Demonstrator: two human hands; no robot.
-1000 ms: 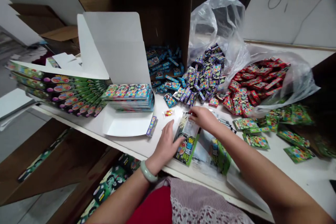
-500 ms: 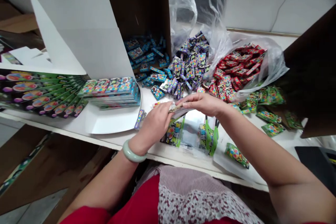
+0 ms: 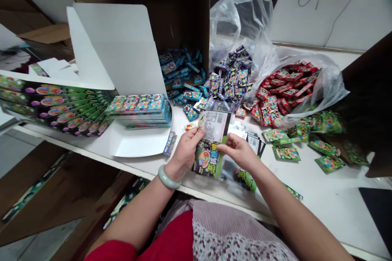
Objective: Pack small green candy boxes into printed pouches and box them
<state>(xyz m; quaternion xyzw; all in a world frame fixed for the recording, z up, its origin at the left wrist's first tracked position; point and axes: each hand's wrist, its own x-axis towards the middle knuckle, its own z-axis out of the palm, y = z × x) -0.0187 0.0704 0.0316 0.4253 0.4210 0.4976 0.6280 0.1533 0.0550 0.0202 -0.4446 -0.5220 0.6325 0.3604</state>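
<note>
We hold a flat green-and-black printed pouch [image 3: 211,140] between both hands, just above the near edge of the white table [image 3: 321,195] and straight in front of the mouth of the big brown cardboard box [image 3: 183,4] that lies on its side. The printed pouch shows bright candy balls and bold lettering low down and a pale panel with dark print at its top. Our left hand [image 3: 186,149], with a pale green bangle [image 3: 168,177] on the wrist, is closed on its left edge. Our right hand [image 3: 237,153] pinches its right edge with thumb and fingers.

More flat pouches [image 3: 252,144] lie on the table under and behind the held one. Inside the box sits a heap of small blue packets [image 3: 180,69], some spilled out between the box and our hands. Right of the box a crumpled clear plastic bag [image 3: 245,16] spills purple packets [image 3: 232,81], and further right lie red packets [image 3: 288,85]. Green flat sachets [image 3: 284,153] are scattered in front of those. Left of the box stands a white folded card [image 3: 122,45], with a stack of blue-green display boxes [image 3: 141,108] at its foot, and beyond it a fanned stack of green printed cartons [image 3: 61,108]. A single purple packet [image 3: 170,142] and a small red-and-yellow sweet [image 3: 189,126] lie just beside our left hand.
</note>
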